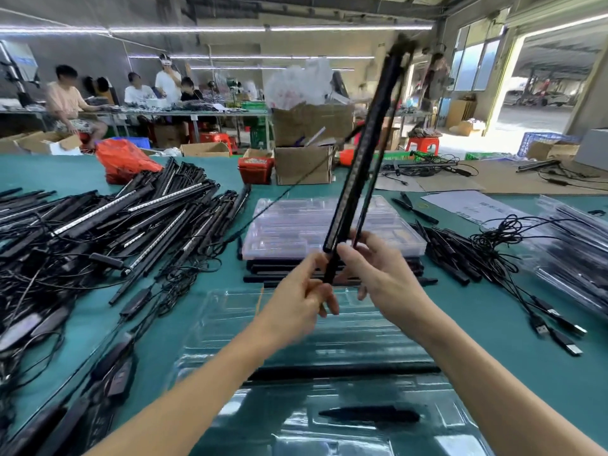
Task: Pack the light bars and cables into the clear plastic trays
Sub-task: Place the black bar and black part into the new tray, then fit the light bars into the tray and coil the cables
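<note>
Two light bars, black, held up above the tabletop, slanting up and away to the right from the hands; their far ends blurred.
Left hand: fingers curled round the lower end of the bars, directly beneath them.
Right hand: just right of the left, fingers pinching the bars a little higher up, the thinner bar at its fingertips.
Cable: one thin black lead trailing from the raised bars down to the left.
Tray: clear plastic, open, on the tabletop below both hands; one black bar lying across it.
Tray stack: clear, beyond the hands, resting on further black bars.
Pile: many bars with tangled cables, left.
USB leads: loose, right.
</note>
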Demonstrator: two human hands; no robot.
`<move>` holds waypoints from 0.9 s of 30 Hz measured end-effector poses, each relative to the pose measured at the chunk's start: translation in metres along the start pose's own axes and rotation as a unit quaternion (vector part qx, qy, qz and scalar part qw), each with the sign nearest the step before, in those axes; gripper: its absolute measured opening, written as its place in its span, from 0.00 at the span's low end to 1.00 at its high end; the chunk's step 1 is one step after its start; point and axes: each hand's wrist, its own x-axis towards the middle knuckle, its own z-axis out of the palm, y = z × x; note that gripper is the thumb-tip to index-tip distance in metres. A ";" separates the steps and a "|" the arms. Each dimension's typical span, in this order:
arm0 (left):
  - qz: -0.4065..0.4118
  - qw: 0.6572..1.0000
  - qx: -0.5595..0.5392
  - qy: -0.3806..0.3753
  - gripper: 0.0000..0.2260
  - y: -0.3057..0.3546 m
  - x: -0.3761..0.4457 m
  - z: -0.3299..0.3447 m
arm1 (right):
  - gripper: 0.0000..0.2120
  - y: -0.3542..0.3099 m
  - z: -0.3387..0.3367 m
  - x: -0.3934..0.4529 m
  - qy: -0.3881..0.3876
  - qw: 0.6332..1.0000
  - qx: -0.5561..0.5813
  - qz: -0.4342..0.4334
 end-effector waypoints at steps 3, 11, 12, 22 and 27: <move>0.003 0.995 0.102 -0.003 0.16 -0.006 -0.005 -0.004 | 0.03 0.007 0.008 -0.002 0.033 0.999 0.017 -0.015; 0.007 0.948 0.313 -0.060 0.04 -0.005 -0.012 -0.030 | 0.09 0.038 0.013 -0.009 0.066 0.983 0.160 0.058; 0.022 0.945 0.325 -0.039 0.07 -0.004 -0.012 -0.037 | 0.10 0.040 0.010 -0.009 0.063 0.978 0.185 0.073; -0.258 0.832 0.490 0.014 0.06 -0.032 0.009 -0.140 | 0.10 0.056 0.002 -0.009 0.050 0.960 0.245 0.127; -0.269 0.831 0.485 -0.049 0.05 -0.039 0.012 -0.152 | 0.05 0.058 0.003 -0.010 0.045 0.962 0.237 0.126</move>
